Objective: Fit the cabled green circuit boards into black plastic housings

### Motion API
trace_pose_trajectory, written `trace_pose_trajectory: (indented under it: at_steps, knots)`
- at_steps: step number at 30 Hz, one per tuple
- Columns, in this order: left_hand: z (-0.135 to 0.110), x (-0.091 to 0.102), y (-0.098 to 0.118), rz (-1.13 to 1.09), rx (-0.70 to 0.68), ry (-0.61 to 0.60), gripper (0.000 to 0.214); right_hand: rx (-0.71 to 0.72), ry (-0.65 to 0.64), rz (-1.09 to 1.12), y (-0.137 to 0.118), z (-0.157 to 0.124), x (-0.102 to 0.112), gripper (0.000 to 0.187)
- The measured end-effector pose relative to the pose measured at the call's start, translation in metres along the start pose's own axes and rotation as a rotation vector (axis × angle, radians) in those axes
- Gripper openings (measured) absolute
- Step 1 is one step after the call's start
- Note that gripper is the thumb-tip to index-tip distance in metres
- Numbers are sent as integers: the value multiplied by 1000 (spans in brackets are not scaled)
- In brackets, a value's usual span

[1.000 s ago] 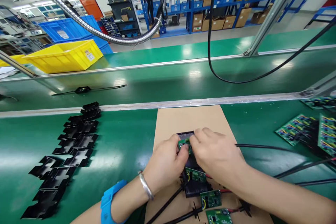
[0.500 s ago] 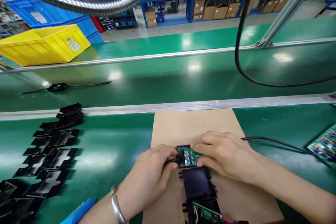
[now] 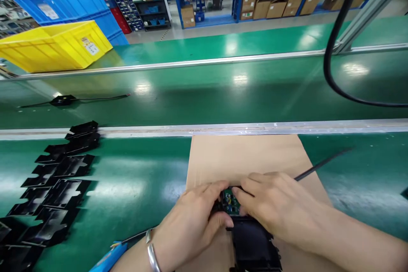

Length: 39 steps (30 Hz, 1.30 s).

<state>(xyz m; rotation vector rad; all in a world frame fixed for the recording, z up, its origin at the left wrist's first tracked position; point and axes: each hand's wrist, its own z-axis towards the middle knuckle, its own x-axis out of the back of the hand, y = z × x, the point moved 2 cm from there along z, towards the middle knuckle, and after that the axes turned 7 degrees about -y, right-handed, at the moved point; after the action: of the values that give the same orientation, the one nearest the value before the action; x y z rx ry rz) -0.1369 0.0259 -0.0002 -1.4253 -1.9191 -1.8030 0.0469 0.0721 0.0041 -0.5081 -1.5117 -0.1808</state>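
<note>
Over a cardboard sheet (image 3: 242,153), both hands close around a small green circuit board (image 3: 231,201) seated in a black plastic case that is mostly hidden by fingers. My left hand (image 3: 200,216) grips the case's left end, thumb at the near edge. My right hand (image 3: 283,199) pinches the board's right side, with index finger and thumb close to it. From behind the right hand a black cable (image 3: 318,164) runs out to the right. Just below the hands lies another black plastic case (image 3: 255,242), its flat inside facing up.
Overlapping black plastic cases (image 3: 63,195) lie in rows at left. A blue-handled tool (image 3: 110,258) is by my left forearm. Farther back are a cabled black part (image 3: 63,100), a yellow bin (image 3: 57,46), blue crates (image 3: 66,2) and a hanging black cable (image 3: 328,59).
My left hand has shifted right and its fingers now cover more of the case. The cable at right has swung upward, and the larger circuit board at the right edge has left the view.
</note>
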Motion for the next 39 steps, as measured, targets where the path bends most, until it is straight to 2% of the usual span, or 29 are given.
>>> trace_pose_trajectory:
  at_steps: [3,8,11,18,23,25,28,30,32,34,39]
  knots:
    - [-1,-9,6,54,1,-13,48,8,14,-39,-6,-6,0,15]
    - [-3,-16,11,213,-35,13,50,-35,-86,-43,-7,-12,-1,18]
    - [-5,-16,11,252,-62,2,52,-65,-98,-48,-6,-9,-1,18]
    - [-2,-14,13,181,-11,-42,54,-99,-44,89,-2,-6,5,16]
    - [-4,-2,9,68,-38,-75,59,-109,-70,286,2,-9,-1,14]
    - [-6,4,8,67,15,-83,48,-99,-32,323,2,-9,-2,15]
    - [-6,10,13,122,97,-89,16,-72,29,373,2,-8,-4,17]
    - [-4,9,18,136,120,-88,9,-56,42,404,2,-9,-5,16]
    - [-2,6,22,141,102,-52,9,-39,54,413,3,-10,-7,12]
    - [-2,1,24,186,29,20,13,-32,63,412,5,-11,-8,13]
    - [-5,-14,15,401,-152,223,21,-42,44,408,7,-11,-8,18]
